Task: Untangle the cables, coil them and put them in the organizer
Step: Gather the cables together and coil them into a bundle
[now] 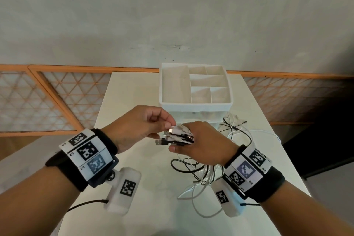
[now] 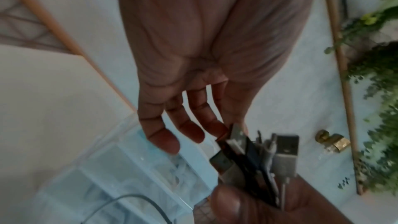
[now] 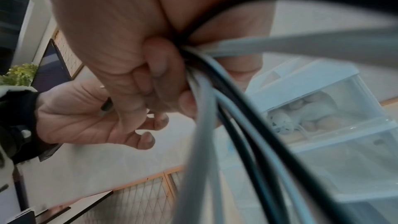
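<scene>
My right hand [image 1: 199, 143] grips a bundle of black and white cable ends [image 1: 177, 137], with several plugs [image 2: 280, 156] sticking out towards the left. My left hand [image 1: 153, 126] is beside it, thumb and forefinger pinching a white plug [image 1: 173, 130] at the top of the bundle. The cables [image 3: 215, 108] run down from my right fist into a loose tangle [image 1: 201, 174] on the table. The white organizer [image 1: 195, 104] stands just behind the hands, its top compartments holding nothing that I can see. The right fingertips are hidden behind the bundle.
The white table [image 1: 134, 92] has bare surface to the left and in front of the tangle. More cable loops [image 1: 235, 126] lie right of the organizer's clear drawers [image 3: 323, 108]. An orange lattice railing [image 1: 57, 97] runs behind the table.
</scene>
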